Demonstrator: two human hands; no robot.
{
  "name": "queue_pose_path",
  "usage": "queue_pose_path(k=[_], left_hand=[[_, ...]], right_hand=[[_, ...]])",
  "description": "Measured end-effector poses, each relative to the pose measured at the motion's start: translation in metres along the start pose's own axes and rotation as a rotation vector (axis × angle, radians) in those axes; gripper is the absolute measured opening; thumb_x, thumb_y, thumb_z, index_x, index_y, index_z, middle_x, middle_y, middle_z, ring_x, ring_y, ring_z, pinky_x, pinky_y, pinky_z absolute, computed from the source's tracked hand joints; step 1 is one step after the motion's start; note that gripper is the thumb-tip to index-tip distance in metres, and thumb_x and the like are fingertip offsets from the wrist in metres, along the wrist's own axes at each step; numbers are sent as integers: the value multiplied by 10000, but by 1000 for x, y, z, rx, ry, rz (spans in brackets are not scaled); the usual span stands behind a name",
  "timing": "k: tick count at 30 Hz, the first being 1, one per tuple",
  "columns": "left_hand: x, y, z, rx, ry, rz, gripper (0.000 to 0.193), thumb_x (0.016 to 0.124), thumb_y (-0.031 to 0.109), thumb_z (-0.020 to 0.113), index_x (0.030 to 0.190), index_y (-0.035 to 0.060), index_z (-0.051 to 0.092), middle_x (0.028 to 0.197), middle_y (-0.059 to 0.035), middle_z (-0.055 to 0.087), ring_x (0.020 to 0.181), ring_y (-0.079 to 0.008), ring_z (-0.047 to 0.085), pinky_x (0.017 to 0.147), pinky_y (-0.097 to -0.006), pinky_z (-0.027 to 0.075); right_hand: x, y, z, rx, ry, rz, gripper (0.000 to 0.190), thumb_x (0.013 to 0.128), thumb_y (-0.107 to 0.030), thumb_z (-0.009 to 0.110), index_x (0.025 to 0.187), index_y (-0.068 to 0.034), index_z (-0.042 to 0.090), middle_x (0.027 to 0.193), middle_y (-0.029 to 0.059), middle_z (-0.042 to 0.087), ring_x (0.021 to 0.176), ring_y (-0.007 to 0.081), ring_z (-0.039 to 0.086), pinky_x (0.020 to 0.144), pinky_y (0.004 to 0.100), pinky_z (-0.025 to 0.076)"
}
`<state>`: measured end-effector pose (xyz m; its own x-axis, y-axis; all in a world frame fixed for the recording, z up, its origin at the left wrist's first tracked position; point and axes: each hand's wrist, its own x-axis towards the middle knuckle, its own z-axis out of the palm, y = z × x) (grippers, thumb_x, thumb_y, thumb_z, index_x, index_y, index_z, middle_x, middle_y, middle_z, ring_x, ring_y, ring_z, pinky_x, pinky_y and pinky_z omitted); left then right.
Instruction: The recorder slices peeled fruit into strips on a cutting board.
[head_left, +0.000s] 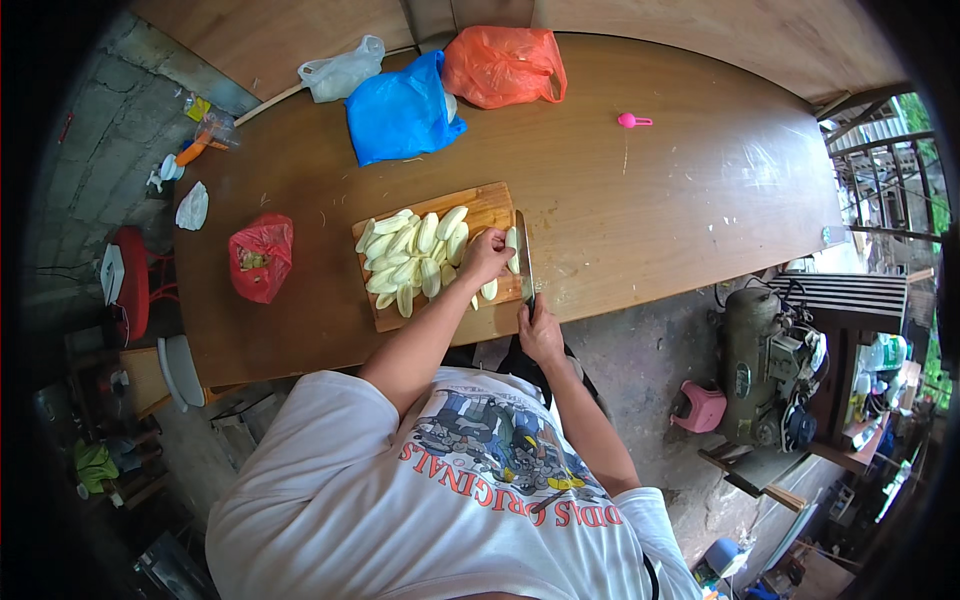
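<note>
A wooden cutting board (491, 196) lies near the front edge of the table, covered on its left with many peeled bananas (405, 247), some seeming to be cut pieces. Between the fingertips of my left hand (486, 259) is a peeled banana piece (512, 250), held at the board's right edge. My right hand (541, 330) grips the black handle of a kitchen knife (524, 251). Its long blade points away from me, just right of that piece. Whether the blade touches the piece I cannot tell. Another pale piece (489, 289) rests below my left hand.
A red plastic bag (260, 259) with scraps stands open on the left of the brown table (675, 187). Blue (397, 112), orange-red (504, 67) and whitish plastic bags (343, 71) sit at the back. A pink scoop (634, 120) lies further right. A pink stool (699, 407) stands on the floor.
</note>
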<state>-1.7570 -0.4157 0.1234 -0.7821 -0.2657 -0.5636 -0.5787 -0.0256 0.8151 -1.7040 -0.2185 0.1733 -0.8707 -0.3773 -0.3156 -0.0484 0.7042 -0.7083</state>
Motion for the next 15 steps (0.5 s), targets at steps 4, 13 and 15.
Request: queue_pose_path(k=[4, 13, 15], left_hand=[[10, -20, 7, -8, 37, 64, 390, 898, 169, 766, 1233, 53, 605, 1035, -117, 724, 907, -217, 724, 694, -367, 629], [8, -26, 18, 152, 138, 139, 390, 872, 251, 774, 1186, 52, 655, 978, -127, 764, 911, -280, 744, 825, -397, 576], [7, -27, 17, 169, 154, 165, 394, 869, 262, 776, 1185, 57, 660, 966, -127, 765, 898, -283, 746, 821, -405, 577]], right_hand=[[2, 4, -4, -24, -21, 58, 264, 1030, -262, 536, 1104, -21, 460, 810, 386, 637, 812, 590, 624, 701, 662, 486], [-3, 2, -9, -51, -3, 70, 262, 1029, -264, 545, 1083, -22, 459, 810, 385, 636, 803, 586, 626, 689, 664, 486], [-5, 2, -8, -44, 9, 62, 260, 1028, -262, 548, 1079, -22, 460, 809, 385, 635, 797, 585, 625, 687, 663, 487]])
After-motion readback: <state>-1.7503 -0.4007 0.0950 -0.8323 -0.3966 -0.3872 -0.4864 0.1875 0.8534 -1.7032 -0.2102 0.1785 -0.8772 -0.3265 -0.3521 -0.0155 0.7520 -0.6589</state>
